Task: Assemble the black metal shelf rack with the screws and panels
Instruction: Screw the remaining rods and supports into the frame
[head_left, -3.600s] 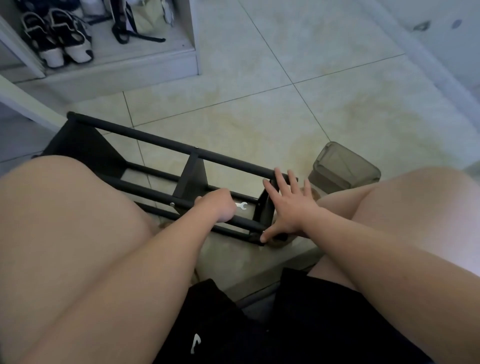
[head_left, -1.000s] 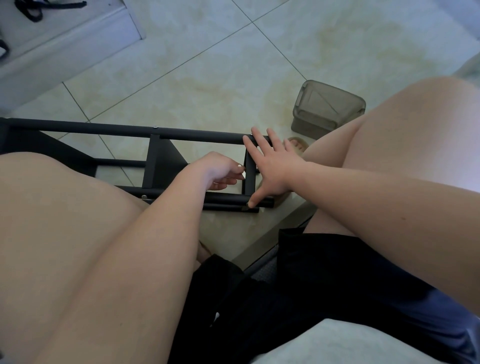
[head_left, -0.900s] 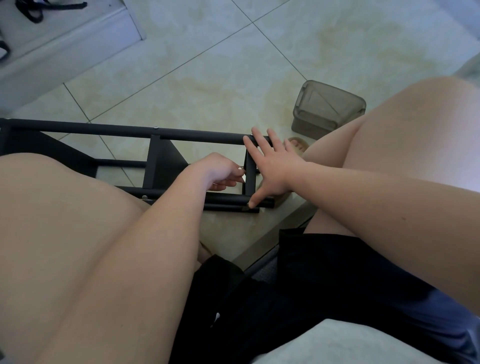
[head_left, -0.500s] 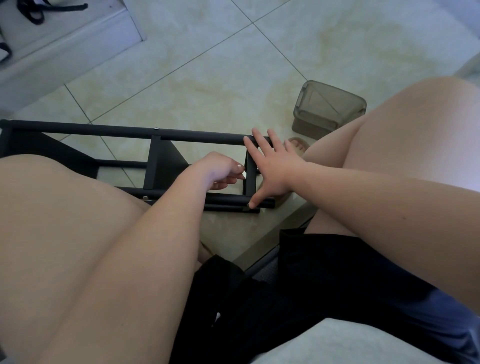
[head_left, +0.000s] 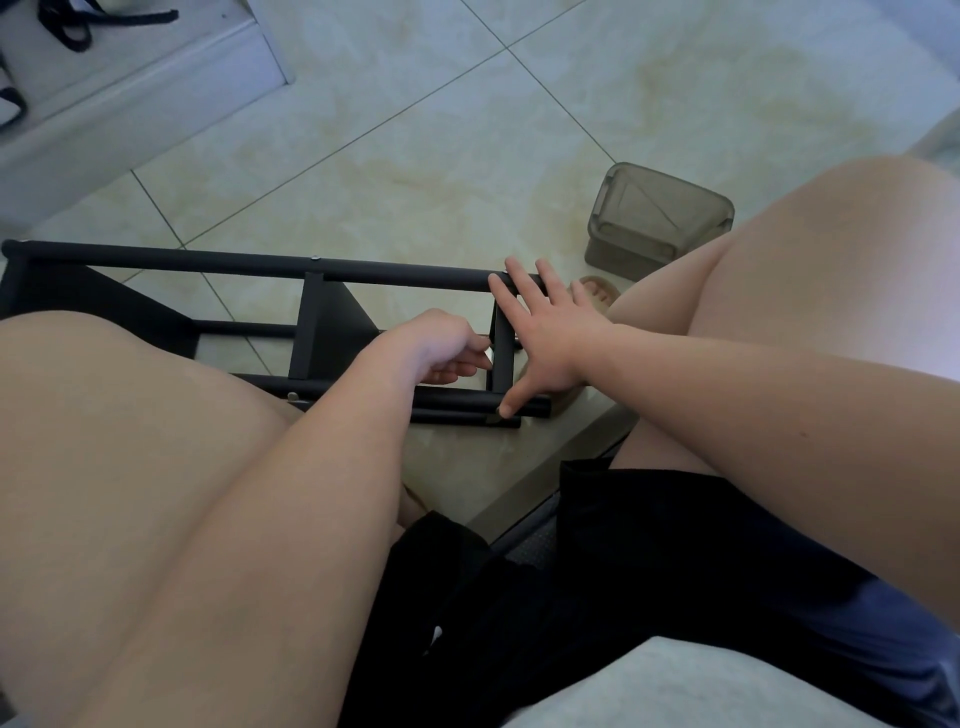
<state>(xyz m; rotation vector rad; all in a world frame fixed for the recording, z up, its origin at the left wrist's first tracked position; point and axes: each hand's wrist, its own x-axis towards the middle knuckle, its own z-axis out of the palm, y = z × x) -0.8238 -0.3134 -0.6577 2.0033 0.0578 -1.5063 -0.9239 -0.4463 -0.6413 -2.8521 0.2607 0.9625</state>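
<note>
The black metal rack (head_left: 234, 262) lies on its side on the tiled floor between my knees. My right hand (head_left: 550, 338) is spread flat against the rack's right end panel (head_left: 503, 358), with its fingertips on the upper bar and its thumb on the lower bar. Inside the frame, just left of that panel, my left hand (head_left: 441, 348) is curled round a small silvery wrench (head_left: 489, 355), of which only a glint shows at the fingertips. A screw head (head_left: 293, 396) shows on the lower bar by the middle panel.
A translucent grey plastic box (head_left: 660, 218) stands on the floor right of the rack. My sandalled foot (head_left: 595, 296) is beside the end panel. A white raised ledge (head_left: 130, 104) with black straps on it fills the far left. My thighs flank the rack.
Since 3.6 s ago my left hand has gone from the lower bar to the inside of the end panel. Over the last second both hands have stayed almost still.
</note>
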